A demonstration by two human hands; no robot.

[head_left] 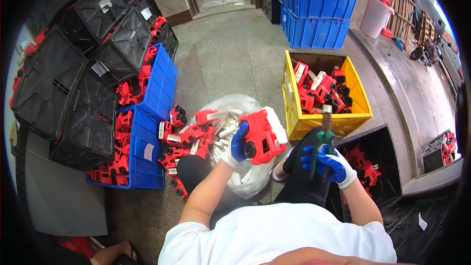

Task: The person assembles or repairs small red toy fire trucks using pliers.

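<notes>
My left hand (pixel 238 145), in a blue-coated glove, is closed on a red toy truck (pixel 262 140) with black wheels and a white part along its right side. In my right hand (pixel 329 164), gloved the same way, is a pair of green-handled pliers (pixel 325 137), jaws pointing away from me and apart from the truck. Below the truck, between my legs, a clear plastic bag (pixel 245 181) holds many white plastic pieces (pixel 226 130). Several red toy trucks (pixel 196 135) are heaped at the bag's left side.
A yellow crate (pixel 327 122) of red trucks stands ahead right, with stacked blue crates (pixel 314 32) behind it. Blue bins (pixel 147 154) and stacked black crates (pixel 49 86) line the left. A black crate (pixel 392 167) lies by my right arm. Another person's foot (pixel 128 250) shows lower left.
</notes>
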